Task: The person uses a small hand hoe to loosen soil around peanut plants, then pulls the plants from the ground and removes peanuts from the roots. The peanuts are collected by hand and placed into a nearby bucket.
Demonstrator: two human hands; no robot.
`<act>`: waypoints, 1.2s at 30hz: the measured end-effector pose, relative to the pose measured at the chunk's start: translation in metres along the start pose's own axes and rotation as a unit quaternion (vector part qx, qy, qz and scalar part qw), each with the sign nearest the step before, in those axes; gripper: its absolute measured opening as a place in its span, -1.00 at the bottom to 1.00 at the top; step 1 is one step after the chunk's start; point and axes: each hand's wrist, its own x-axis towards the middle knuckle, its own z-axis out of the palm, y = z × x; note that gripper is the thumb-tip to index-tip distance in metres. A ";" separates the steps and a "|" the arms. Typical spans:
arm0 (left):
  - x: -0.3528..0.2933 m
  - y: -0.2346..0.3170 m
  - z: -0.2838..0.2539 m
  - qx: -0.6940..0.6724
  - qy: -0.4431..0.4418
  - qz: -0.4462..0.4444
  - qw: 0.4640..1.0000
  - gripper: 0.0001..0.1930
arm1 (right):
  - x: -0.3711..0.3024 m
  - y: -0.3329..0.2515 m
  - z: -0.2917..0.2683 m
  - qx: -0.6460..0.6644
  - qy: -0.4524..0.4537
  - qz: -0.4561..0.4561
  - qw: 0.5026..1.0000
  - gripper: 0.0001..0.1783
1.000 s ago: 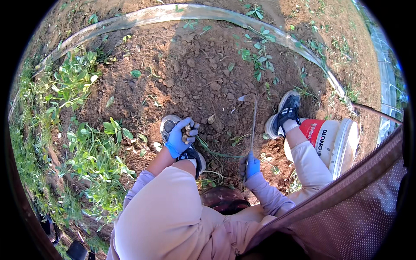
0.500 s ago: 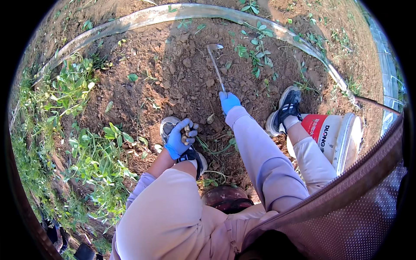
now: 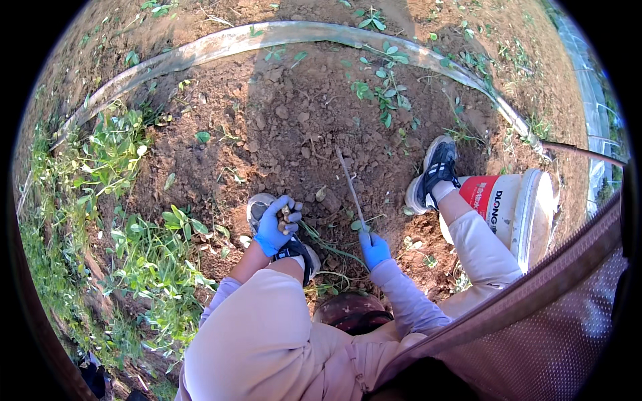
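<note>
My left hand [image 3: 273, 227], in a blue glove, is curled around several peanuts [image 3: 285, 219] with soil on them, just above my left shoe. My right hand [image 3: 375, 249], also gloved in blue, grips the handle of a small hoe [image 3: 350, 184]. Its thin shaft points away from me over the loose soil. The blade cannot be made out at the far end. Between the hands, a pale peanut-like pod [image 3: 321, 194] lies on the dirt. Green stems [image 3: 328, 247] trail across the ground beside my left shoe.
A white bucket with a red patch [image 3: 511, 207] lies on its side by my right shoe [image 3: 436, 174]. Leafy plants [image 3: 157, 260] cover the ground at left. A pale strip [image 3: 294, 33] arches across the far soil. Below me is a dark reddish rounded thing [image 3: 348, 311].
My right hand has drawn back toward me with the hoe, and the blade that showed earlier is no longer distinct. My left hand stays near my left shoe with the peanuts.
</note>
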 end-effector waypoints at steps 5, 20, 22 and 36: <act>-0.001 0.002 -0.001 0.000 0.000 0.004 1.000 -0.81 | -0.038 0.013 -0.003 0.006 0.026 -0.024 0.999 -0.58; 0.000 0.001 0.000 0.001 -0.016 -0.003 1.000 -0.82 | 0.180 -0.123 -0.015 -0.269 0.066 -0.057 0.959 -0.52; -0.001 0.002 -0.002 -0.004 -0.026 -0.001 1.000 -0.82 | 0.169 -0.103 -0.009 -0.231 0.041 -0.046 0.971 -0.52; 0.001 0.001 0.004 0.024 0.004 -0.001 1.000 -0.82 | -0.001 -0.014 -0.026 -0.106 0.031 -0.041 0.993 -0.59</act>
